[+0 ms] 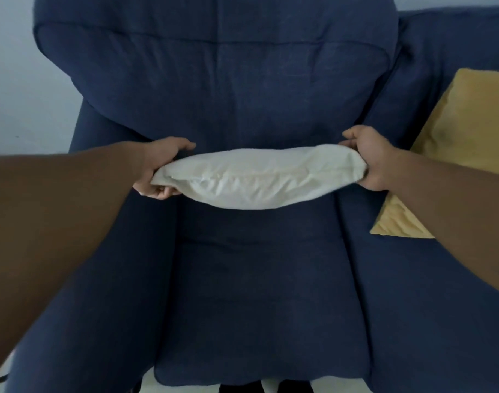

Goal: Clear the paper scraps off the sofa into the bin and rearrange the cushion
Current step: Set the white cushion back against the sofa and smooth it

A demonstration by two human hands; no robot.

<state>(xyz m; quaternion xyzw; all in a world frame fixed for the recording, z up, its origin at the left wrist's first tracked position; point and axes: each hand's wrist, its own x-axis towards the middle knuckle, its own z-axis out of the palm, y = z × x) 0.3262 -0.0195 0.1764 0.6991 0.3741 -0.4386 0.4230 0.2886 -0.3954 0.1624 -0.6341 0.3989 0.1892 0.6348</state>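
Left hand (160,168) and right hand (367,163) each gripping an end of the white cushion (259,180), at nine and three o'clock, above the blue sofa seat (256,293). Looks soft, squishy, light; best held by both ends.

Home lounge: blue sofa (242,279), cushions.

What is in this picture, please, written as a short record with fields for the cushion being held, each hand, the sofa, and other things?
held item: white cushion, seen edge-on, held over the seat
left hand: grips the cushion's left end
right hand: grips the cushion's right end
sofa: dark blue sofa; no paper scraps show on the visible seat
other cushion: yellow cushion, leaning against the sofa back on the right
bin: not in view
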